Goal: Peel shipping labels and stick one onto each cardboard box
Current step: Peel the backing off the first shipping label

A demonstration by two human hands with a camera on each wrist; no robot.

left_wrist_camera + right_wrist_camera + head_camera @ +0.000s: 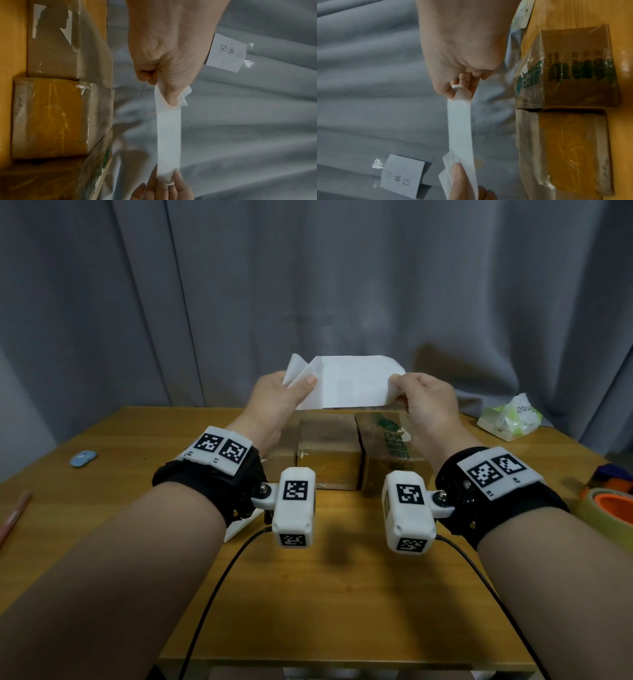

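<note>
Shipping label (356, 383): white sheet stretched in the air between both hands, above the cardboard boxes (329, 453) on the wooden table (342, 594).
Left hand (274, 402): pinches the label's left end, where a peeled layer splits away.
Right hand (428, 402): pinches the right end.
Head view only: pen, tape rolls, tissue pack.
Wrist views only: handwritten paper note (226, 52) taped to the grey curtain (257, 121).

Makeshift packing room: curtain (308, 285), wooden table (342, 594), tape (613, 505).
</note>
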